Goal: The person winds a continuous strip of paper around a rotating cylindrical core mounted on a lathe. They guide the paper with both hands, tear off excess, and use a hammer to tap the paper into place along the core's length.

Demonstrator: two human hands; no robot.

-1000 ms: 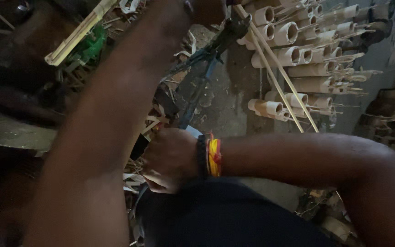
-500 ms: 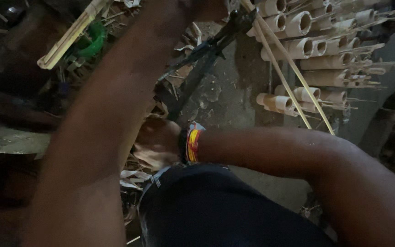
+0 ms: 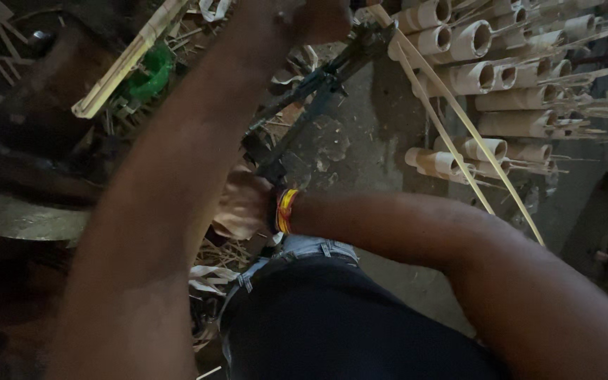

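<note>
Two bare hands work over a dim workshop floor as I watch from the head camera. My left hand, raised at the top of the view, is clenched around the upper end of a long dark metal tool that slants down toward my lap. My right hand, wearing a red-and-yellow wristband, sits at the tool's lower end, partly hidden by my left forearm; I cannot tell whether its grip is closed. Thin bamboo strips lean across a stack of cut bamboo tubes to the right. A green object lies upper left.
</note>
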